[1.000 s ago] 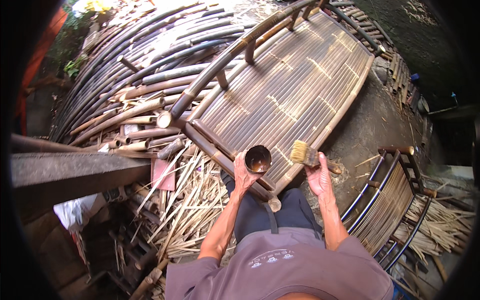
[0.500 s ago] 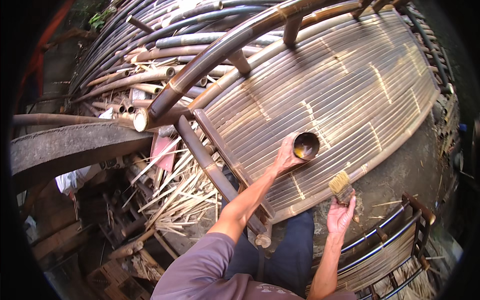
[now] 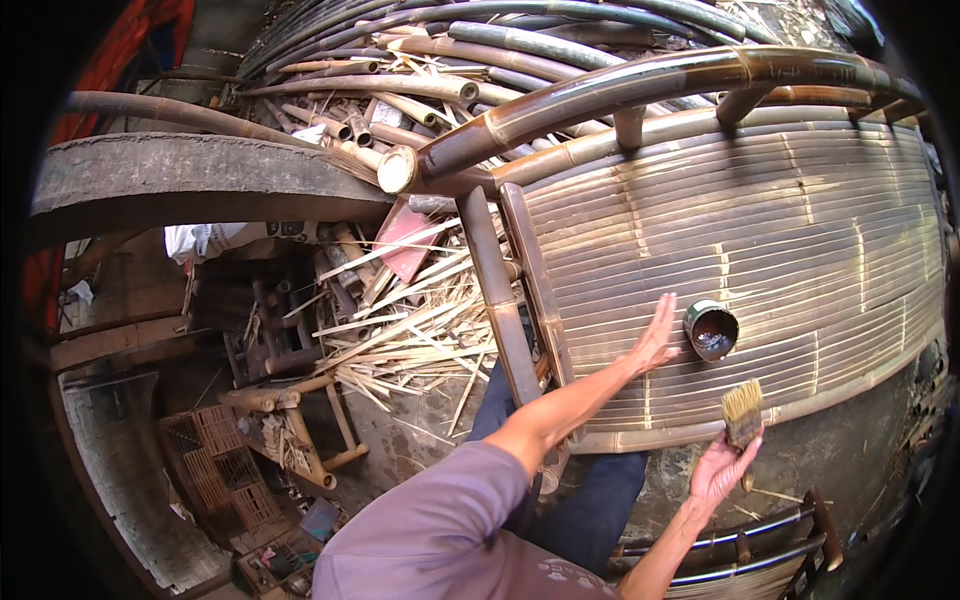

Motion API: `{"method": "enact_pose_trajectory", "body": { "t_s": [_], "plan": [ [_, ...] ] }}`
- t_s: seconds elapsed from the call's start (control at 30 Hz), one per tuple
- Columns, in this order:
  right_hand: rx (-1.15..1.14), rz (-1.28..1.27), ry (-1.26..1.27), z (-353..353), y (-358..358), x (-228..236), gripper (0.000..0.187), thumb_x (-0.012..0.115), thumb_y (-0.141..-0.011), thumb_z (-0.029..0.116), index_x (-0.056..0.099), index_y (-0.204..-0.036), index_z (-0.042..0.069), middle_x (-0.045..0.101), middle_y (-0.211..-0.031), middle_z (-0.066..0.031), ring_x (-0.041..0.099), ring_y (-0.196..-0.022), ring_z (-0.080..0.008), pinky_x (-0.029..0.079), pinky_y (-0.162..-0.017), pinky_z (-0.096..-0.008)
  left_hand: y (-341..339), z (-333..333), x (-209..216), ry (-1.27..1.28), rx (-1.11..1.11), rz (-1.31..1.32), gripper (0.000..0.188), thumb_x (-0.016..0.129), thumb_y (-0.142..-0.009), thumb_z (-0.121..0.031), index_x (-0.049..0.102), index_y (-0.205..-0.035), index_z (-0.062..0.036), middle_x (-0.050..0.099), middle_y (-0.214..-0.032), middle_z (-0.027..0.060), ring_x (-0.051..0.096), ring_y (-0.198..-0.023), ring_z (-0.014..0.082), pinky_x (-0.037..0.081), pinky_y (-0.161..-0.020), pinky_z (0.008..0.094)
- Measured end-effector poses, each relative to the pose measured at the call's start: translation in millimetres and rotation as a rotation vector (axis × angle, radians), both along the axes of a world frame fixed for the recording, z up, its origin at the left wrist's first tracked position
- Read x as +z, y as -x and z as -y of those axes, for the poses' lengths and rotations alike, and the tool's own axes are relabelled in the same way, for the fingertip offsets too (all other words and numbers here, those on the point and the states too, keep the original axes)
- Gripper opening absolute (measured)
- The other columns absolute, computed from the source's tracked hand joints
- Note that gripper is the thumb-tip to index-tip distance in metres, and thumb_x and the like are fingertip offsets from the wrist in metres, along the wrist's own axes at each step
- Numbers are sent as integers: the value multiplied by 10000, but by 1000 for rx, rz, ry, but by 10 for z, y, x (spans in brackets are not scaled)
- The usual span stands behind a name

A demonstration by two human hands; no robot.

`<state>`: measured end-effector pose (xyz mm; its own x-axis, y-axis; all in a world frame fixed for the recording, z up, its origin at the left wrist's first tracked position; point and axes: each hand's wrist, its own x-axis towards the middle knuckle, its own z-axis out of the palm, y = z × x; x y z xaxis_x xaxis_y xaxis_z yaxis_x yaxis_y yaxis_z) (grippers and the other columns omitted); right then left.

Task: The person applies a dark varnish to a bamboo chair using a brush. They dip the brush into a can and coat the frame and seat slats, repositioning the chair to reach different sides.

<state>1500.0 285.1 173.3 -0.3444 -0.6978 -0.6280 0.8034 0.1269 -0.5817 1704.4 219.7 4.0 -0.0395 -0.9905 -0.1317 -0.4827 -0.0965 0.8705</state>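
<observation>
A bamboo bench (image 3: pixel 600 270) with a slatted seat and a dark, shiny curved rail spreads out before me. On its slats stands a dark open can (image 3: pixel 712 331) with some liquid inside. Just left of the can is my left hand (image 3: pixel 655 338), apart from it, fingers stretched out and holding nothing. My right hand (image 3: pixel 722 468) grips a paintbrush (image 3: pixel 742 412) by its lower part, the pale bristles pointing up, near the front edge of the seat.
Long bamboo poles (image 3: pixel 540 40) lie piled behind the bench. Split bamboo strips (image 3: pixel 430 335) litter the floor at its left, beside a curved concrete ledge (image 3: pixel 210 165). A second bamboo piece (image 3: pixel 740 560) with dark rails sits at the lower right.
My left hand has let go of the can, which now stands on the seat. The whole view has swung left. The brush stays in my right hand.
</observation>
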Motion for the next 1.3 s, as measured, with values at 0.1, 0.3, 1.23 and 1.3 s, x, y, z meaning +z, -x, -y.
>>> {"method": "enact_pose_trajectory", "body": {
  "t_s": [0.1, 0.3, 1.23, 1.3],
  "plan": [
    [102, -25, 31, 266, -342, 110, 562, 660, -911, 328, 450, -1383, 107, 418, -1432, -93, 369, -1334, -218, 275, -1165, -380, -531, -260, 559, 202, 147, 100, 807, 720, -795, -150, 293, -1463, 3, 304, -1491, 235, 242, -1426, 368, 247, -1163, 423],
    [437, -308, 323, 1267, -1672, 331, 323, 670, -908, 176, 610, -1208, 69, 616, -1171, -85, 584, -1080, -202, 507, -945, -362, -3014, 185, 2085, 647, 468, 749, 647, 528, -925, -373, 357, -1398, 34, 352, -1444, 251, 356, -1346, 383, 269, -1127, 459],
    [231, -926, 849, 4851, -1068, -126, 160, 581, -940, 201, 704, -1003, 120, 658, -1104, -22, 651, -884, -164, 566, -714, -300, -4292, 1234, 2445, 88, 467, 863, 593, 332, -1016, -373, 316, -1446, 34, 337, -1484, 249, 304, -1387, 385, 231, -1139, 431],
    [-154, -1314, 733, 5331, -336, -26, 143, 615, -909, 114, 704, -1019, 131, 696, -974, -15, 675, -761, -142, 544, -604, -213, -4215, 1375, 2423, 107, 429, 840, 610, 323, -1022, -394, 307, -1447, 44, 330, -1485, 255, 300, -1388, 386, 223, -1141, 429]
  ]
}}
